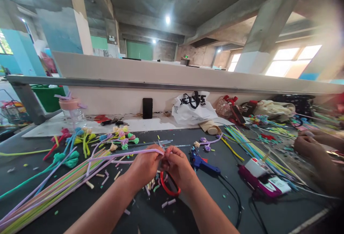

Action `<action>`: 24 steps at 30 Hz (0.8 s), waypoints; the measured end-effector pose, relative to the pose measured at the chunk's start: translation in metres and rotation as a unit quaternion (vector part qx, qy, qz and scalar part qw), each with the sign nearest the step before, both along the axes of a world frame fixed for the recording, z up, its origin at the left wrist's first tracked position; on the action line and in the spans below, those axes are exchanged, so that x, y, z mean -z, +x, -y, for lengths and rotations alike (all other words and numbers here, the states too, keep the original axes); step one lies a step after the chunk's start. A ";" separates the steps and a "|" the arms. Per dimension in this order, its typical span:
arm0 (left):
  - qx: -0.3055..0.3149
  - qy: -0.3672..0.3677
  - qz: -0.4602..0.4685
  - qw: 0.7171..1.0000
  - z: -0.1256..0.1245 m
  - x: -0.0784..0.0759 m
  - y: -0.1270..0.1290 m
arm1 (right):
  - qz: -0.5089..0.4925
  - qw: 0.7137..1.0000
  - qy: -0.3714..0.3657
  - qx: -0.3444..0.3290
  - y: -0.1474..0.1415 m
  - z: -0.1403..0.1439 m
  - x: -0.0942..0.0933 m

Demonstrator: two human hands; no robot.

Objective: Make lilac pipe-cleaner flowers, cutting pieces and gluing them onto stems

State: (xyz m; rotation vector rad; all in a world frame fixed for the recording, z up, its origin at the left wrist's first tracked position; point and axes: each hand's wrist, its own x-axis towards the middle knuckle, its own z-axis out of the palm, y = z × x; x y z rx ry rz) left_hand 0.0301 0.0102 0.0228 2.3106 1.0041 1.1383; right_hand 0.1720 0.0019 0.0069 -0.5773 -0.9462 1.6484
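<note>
Dark worktable (268, 223), both hands' fingers (168, 157) pinched shut, apparently on lilac pipe cleaner (126, 154).

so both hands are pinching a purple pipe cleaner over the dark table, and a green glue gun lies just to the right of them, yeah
Not quite: the glue gun is blue, not green. The head view shows it lying just right of the hands. The rest holds: the left hand and right hand pinch a purple pipe cleaner over the dark table.
</note>
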 end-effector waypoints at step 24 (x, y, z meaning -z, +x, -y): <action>-0.019 -0.391 0.103 0.914 -0.014 0.006 -0.008 | 0.437 0.807 0.365 0.155 0.003 -0.002 0.004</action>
